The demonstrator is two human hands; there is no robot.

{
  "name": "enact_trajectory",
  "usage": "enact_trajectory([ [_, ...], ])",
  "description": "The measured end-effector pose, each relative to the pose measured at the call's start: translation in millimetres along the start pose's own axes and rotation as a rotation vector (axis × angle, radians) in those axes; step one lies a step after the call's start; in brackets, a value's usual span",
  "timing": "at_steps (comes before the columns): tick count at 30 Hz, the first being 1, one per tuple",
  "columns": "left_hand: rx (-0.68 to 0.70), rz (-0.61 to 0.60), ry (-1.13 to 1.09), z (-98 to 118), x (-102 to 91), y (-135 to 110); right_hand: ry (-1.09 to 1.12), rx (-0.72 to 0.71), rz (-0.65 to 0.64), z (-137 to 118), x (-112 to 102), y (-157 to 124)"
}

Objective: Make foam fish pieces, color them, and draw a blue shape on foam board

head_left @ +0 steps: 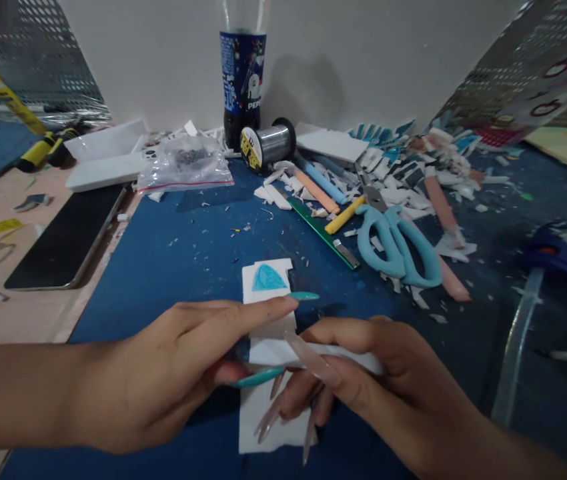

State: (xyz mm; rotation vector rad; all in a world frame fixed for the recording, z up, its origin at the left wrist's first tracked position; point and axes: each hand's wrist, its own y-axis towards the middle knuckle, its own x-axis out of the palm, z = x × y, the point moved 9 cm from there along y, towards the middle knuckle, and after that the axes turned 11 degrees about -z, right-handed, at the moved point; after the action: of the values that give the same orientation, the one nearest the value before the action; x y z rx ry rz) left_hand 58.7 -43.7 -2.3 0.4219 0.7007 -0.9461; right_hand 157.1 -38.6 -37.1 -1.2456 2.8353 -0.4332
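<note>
A slim white strip (269,351), perhaps foam or card, is held between both hands above the table. My left hand (173,370) comes from the left, its index finger above the strip's left end and its thumb below it; both nails are long and teal. My right hand (378,373) pinches the strip's other part between thumb and index finger, with long pale nails. Beneath them lies a flat white piece (273,427) with a blue rounded triangle (269,279) on its upper end. The hands hide its middle.
Light-blue scissors (398,243), a green cutter (323,233), coloured sticks and white scraps (408,180) are heaped behind right. A wire spool (269,145) and cola bottle (243,80) stand at the back. A phone (68,240) lies left; a blue glue gun (563,257) lies right.
</note>
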Motion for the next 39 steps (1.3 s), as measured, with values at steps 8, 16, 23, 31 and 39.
enact_trajectory([
  [8,0.01,-0.002,0.015,3,0.7,-1,0.01,-0.031,0.028,2,3,-6],
  [16,0.111,0.048,0.029,8,-1.4,-1,-0.05,-0.026,0.006,-1,4,-3],
  [23,0.113,0.087,0.101,12,-3.1,2,-0.019,0.006,0.048,-4,-8,1],
  [31,0.043,0.524,0.169,6,-22.7,-18,0.045,-0.217,0.305,-35,-46,-9],
  [39,-0.023,0.474,0.351,8,-19.0,-15,-0.377,-0.7,0.926,-89,-88,-77],
])
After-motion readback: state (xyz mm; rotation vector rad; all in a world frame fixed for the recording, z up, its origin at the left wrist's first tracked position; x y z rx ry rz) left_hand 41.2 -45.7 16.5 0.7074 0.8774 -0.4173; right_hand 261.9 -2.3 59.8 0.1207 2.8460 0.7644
